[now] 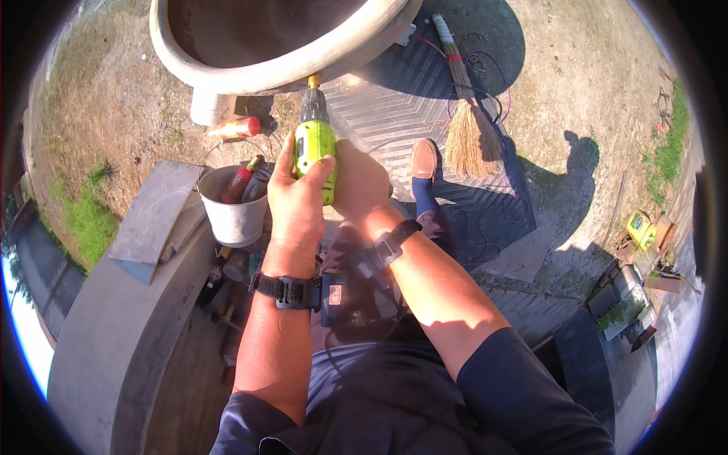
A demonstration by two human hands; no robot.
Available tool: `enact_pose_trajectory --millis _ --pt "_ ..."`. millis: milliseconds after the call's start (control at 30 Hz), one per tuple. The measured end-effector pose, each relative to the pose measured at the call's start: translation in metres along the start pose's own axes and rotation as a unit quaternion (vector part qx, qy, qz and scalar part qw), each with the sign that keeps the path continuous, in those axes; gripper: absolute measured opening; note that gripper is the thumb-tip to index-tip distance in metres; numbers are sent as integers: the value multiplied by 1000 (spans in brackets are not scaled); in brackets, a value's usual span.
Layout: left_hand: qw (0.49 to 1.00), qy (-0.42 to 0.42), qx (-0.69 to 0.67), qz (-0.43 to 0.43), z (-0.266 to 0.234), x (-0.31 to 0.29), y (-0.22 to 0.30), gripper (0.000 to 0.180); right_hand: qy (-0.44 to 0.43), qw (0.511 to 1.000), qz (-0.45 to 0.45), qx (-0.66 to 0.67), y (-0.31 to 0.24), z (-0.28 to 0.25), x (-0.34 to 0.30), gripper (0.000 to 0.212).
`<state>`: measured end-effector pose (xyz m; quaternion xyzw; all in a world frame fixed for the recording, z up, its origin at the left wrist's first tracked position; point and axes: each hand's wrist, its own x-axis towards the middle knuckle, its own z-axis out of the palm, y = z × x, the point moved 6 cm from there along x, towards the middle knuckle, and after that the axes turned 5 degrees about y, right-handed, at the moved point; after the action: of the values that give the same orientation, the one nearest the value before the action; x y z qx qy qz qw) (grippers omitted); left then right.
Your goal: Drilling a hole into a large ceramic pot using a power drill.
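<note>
A lime-green power drill [317,148] points away from me, its dark chuck and brass-coloured tip up against the outer rim of a large pale basin [227,79]. My left hand [297,199] is closed on the drill's left side, with the thumb across its back end. On the other side, my right hand [359,180] wraps the drill; its fingers are mostly hidden behind the tool and slightly blurred. The drill's handle is out of sight beneath my hands. Both wrists wear black straps with small devices on them.
A white bucket [233,218] with bottle-like tools stands left of my hands, near an orange-red object [241,127]. Grey slabs [159,216] lean on a curved ledge [114,356]. A straw broom [472,136] and cords lie on a patterned mat [379,114] beside my shoe [425,161].
</note>
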<state>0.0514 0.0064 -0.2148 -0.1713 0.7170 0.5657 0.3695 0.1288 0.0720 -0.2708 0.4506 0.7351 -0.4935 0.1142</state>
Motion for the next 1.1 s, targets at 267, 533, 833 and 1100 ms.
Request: enact_pose_trajectory --millis 267,533,833,1100 --pt "1000 -3 -3 1 -2 3 -3 66 12 1000 -3 7 2 2 0 29" --pt "1000 1 2 1 -1 2 -1 67 23 1000 -8 6 0 1 -1 30" --pt "1000 -6 0 3 -3 2 1 67 -13 1000 1 -2 -9 -6 -3 22" --pt "1000 -12 -9 -1 -2 3 0 67 -13 1000 5 -2 -9 -7 -3 21"
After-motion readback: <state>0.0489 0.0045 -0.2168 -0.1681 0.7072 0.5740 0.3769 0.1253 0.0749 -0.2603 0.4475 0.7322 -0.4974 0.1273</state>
